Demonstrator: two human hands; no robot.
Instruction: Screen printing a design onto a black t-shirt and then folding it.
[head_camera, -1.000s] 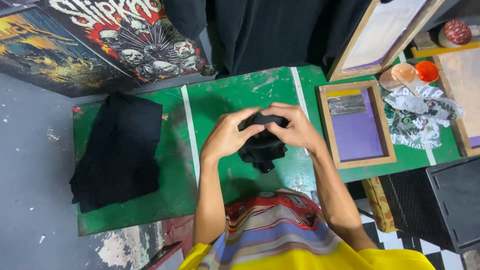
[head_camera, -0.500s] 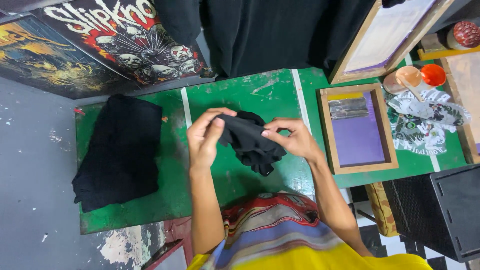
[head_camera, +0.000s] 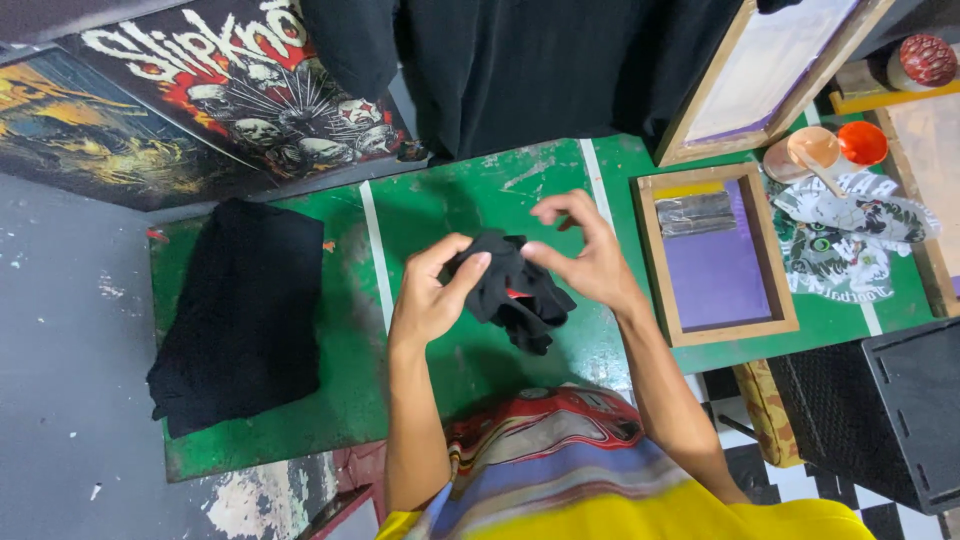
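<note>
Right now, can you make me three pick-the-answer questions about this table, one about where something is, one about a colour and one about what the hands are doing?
1. Where is the folded black cloth pile?
A. left of the hands
B. inside the wooden frame
C. on the floor

2. What colour is the table top?
A. yellow
B. green
C. white

3. What is the bunched black cloth doing?
A. lying flat
B. hanging on a hook
C. held up by both hands

Answers: 1 A, it lies at the table's left end. 2 B, green paint with white stripes. 3 C, the left hand and right hand grip it.
</note>
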